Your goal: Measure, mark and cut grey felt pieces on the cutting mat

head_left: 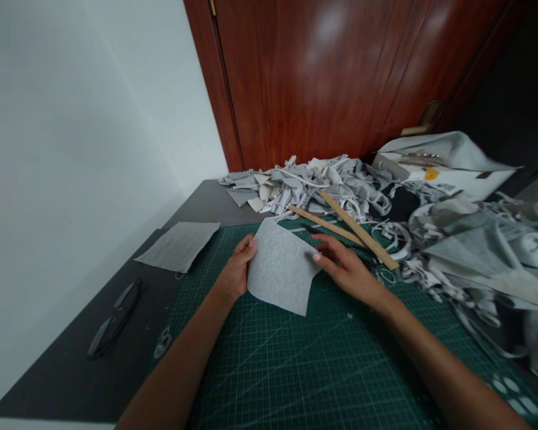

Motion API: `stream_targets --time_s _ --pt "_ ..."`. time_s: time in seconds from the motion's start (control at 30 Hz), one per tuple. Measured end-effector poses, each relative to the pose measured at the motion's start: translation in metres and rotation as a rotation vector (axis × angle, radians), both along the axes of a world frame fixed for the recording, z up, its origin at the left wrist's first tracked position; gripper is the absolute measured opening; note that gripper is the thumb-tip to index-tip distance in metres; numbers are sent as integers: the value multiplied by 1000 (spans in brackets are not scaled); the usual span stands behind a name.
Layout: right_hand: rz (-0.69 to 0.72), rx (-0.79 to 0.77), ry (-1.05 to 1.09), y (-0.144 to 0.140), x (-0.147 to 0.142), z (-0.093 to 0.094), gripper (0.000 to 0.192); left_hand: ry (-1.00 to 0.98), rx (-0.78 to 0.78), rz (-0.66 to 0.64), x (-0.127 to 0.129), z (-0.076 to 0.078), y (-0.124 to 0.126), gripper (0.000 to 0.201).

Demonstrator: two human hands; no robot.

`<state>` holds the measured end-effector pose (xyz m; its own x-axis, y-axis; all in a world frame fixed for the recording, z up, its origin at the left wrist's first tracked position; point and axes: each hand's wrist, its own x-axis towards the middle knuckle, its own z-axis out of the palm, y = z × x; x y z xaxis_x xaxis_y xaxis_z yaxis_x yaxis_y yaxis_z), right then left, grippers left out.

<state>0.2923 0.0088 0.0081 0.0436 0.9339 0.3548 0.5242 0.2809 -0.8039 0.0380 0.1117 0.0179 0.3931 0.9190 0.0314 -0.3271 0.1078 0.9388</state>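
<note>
A light grey fabric piece point(281, 267) is lifted slightly over the green cutting mat point(295, 364). My left hand point(237, 267) pinches its left edge. My right hand point(347, 267) grips its right edge with thumb and fingers. Just beyond my right hand lie two wooden rulers point(353, 228), crossing at an angle on the mat's far side.
Another grey fabric piece point(179, 245) lies on the dark table point(71, 370) at left. Dark scissors point(114, 318) lie near the table's left edge. A heap of grey scraps point(304, 182) sits at the back, more fabric point(488, 257) at right, before a wooden door point(340, 77).
</note>
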Motion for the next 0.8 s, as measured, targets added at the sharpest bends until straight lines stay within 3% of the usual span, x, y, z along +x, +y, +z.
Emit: stream_targets --time_s 0.2,0.4,0.5,0.63,0.8 --pt "115 -41 225 -3 -8 4 20 61 64 53 5 -2 1 55" --pt "306 -297 689 -12 -13 22 51 121 51 -58 12 -4 -7 51" --pt "231 -265 617 -9 -17 20 51 121 25 -193 17 -3 -17 51" --pt "-4 -38 394 -4 -20 11 36 69 10 -394 23 -1 -34 47" --pt "-76 227 187 -6 -23 11 30 42 37 -463 34 -7 -54 46"
